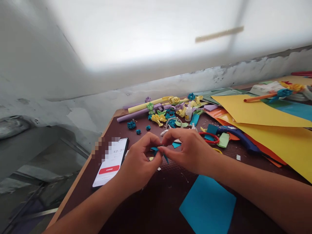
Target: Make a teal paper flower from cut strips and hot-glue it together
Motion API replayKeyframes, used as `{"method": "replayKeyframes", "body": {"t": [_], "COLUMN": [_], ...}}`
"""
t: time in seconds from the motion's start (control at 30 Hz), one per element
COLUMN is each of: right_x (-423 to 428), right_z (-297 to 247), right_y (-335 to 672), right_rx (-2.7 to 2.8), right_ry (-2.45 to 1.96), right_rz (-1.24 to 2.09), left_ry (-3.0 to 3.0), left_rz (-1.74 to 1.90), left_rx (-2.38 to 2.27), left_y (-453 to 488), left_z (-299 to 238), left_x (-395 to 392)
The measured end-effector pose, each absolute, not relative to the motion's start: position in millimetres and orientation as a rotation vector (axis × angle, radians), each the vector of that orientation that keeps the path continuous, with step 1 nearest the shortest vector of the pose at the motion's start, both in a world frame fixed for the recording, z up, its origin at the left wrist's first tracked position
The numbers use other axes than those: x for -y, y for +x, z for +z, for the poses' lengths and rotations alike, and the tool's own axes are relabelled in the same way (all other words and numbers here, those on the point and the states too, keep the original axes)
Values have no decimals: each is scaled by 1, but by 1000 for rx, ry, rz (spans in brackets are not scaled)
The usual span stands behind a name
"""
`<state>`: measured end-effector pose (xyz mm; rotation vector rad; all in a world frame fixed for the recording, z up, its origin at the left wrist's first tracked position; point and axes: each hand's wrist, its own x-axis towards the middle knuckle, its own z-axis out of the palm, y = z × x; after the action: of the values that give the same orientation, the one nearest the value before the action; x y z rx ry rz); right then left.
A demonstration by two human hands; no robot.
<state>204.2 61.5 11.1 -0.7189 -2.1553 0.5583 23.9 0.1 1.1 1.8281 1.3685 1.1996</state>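
Observation:
My left hand [143,159] and my right hand [184,148] meet above the table, fingertips pinched together. Between them is a small piece of blue paper [154,149], mostly covered by the fingers; one pointed end hangs below. Both hands grip it. On the table below my right forearm lies a flat blue paper sheet [208,204]. Beyond the hands are small crumpled blue paper pieces [138,131] and a larger blue paper flower [131,124].
A phone [110,164] showing a timer lies left, near the table's edge. Rolled paper tubes [138,112], curled paper pieces and a small glue bottle [188,113] stand behind. To the right are red-handled scissors [210,138], a dark blue tool [240,136] and yellow paper sheets [258,112].

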Motion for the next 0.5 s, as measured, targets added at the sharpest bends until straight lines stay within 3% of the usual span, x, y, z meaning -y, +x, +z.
{"method": "replayKeyframes", "body": {"t": [0.5], "right_x": [-50], "right_z": [15], "right_y": [201], "right_rx": [2323], "right_ry": [-997], "right_rz": [418], "left_ry": [1787], "left_rz": [1093], "left_rx": [-1443], "left_y": [31], "left_z": [-7], "left_x": [-3]}}
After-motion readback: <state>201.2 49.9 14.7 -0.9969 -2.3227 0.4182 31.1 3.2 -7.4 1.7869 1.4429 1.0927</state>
